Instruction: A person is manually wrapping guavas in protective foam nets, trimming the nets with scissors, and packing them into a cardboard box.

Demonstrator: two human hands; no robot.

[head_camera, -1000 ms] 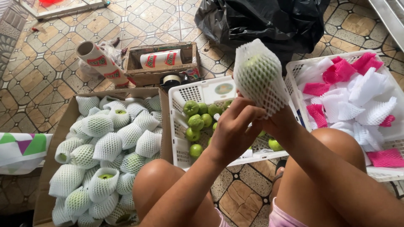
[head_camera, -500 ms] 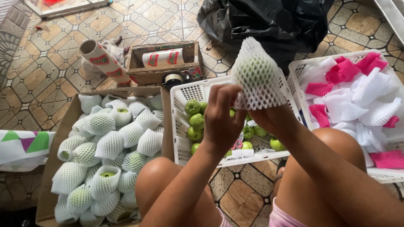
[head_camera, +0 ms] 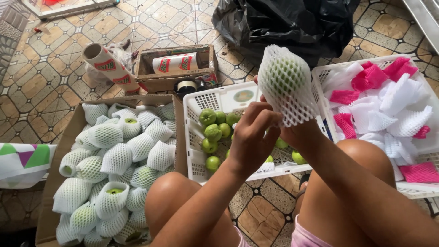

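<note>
Floor (head_camera: 68, 59): patterned tiles, under everything.
Bag (head_camera: 292, 20): black plastic, crumpled, behind the crates.
Box (head_camera: 180, 137): cardboard, at left, full of fruit already in white net sleeves.
Right crate (head_camera: 320, 75): white plastic, holding loose white and pink net sleeves.
Middle crate (head_camera: 194, 114): white plastic, between box and right crate, bare green fruit at the bottom.
Small box (head_camera: 176, 82): cardboard, behind the middle crate, 1 roll lying inside, a 2nd roll leaning just beside it at left.
Fruit (head_camera: 284, 75): green, wrapped in a white net sleeve (head_camera: 292, 107), raised above the middle crate's right edge.
Fruit to hands: sits above and right of the left hand, resting on the right hand from below; sleeve's open end hangs down toward both.
Left hand (head_camera: 251, 137): fingers bent together, tips pinching the sleeve's lower edge.
Right hand (head_camera: 292, 132): mostly hidden behind sleeve and left hand; grip under the fruit, finger pose cannot be told.
Change from 0.5 s ago: fruit about as high, left fingertips now closer on the sleeve's hem.
Change from 1.0 s ago: little, fruit and hands in nearly the same place over the crate.
</note>
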